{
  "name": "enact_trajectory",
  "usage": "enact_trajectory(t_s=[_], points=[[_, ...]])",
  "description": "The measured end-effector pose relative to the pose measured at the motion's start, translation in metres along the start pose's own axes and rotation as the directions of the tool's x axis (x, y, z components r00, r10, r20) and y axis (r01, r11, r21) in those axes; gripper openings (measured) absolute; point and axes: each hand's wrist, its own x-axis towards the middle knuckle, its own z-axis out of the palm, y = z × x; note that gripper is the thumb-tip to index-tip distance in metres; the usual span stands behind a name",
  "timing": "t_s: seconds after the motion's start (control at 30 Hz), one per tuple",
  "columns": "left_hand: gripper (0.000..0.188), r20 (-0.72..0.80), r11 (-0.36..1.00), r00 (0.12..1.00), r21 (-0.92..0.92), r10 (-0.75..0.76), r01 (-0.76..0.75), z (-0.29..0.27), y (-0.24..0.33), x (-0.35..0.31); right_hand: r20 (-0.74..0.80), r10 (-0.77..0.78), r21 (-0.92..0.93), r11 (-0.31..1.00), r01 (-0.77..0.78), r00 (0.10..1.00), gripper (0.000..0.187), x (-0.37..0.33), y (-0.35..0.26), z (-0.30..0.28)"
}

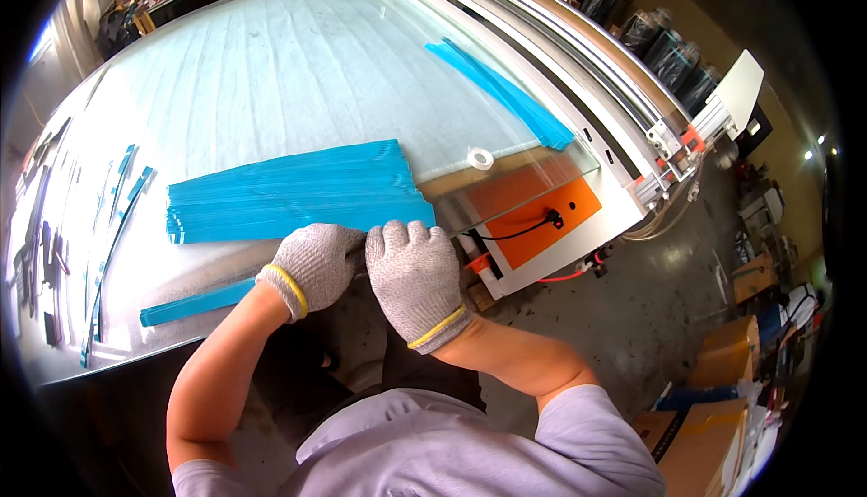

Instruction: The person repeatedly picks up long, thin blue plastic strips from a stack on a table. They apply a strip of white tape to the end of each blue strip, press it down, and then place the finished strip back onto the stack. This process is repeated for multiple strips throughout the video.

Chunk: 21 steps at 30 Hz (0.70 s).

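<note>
My left hand point(318, 267), in a grey knit glove with a yellow cuff edge, is closed at the near edge of the glass-topped table point(271, 63). Close beside it, my right hand point(414, 282), gloved the same way, has its fingers curled in. Whatever the two hands grip between them is hidden by the gloves. Just beyond the fingers lies a wide, fanned stack of blue strips point(293, 192). A separate blue strip point(194, 304) runs along the near side and passes out of sight behind my left wrist.
A narrow bundle of blue strips point(506, 98) and a white tape roll point(480, 159) lie farther right. Thin dark and blue strips point(113, 253) are scattered at left. A white-framed machine rail point(578, 72) borders the table. An orange panel point(546, 224) carries a black cable. Cardboard boxes point(700, 443) stand on the floor.
</note>
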Motion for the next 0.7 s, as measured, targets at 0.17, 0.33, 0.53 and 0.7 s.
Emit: enact_trajectory(t_s=[0.17, 0.33, 0.53, 0.7], points=[[0.015, -0.197, 0.986, 0.980, 0.155, -0.030, 0.061, -0.003, 0.021, -0.022, -0.263, 0.336, 0.478, 0.860, -0.181, 0.904, 0.063, -0.015, 0.027, -0.002], [0.015, -0.260, 0.977, 0.960, 0.205, 0.108, -0.054, 0.000, 0.034, -0.034, -0.056, 0.398, 0.966, 0.255, -0.052, 0.916, 0.029, -0.040, 0.024, 0.015], [0.018, -0.161, 0.972, 0.980, -0.223, -0.113, 0.075, -0.012, 0.037, -0.035, -0.189, 0.504, 0.920, 0.392, -0.028, 0.843, 0.019, -0.029, 0.013, 0.002], [0.017, -0.223, 0.997, 0.975, 0.075, -0.017, 0.035, -0.010, 0.037, -0.035, -0.209, 0.579, 0.909, 0.413, -0.062, 0.788, 0.028, -0.031, 0.001, 0.011]])
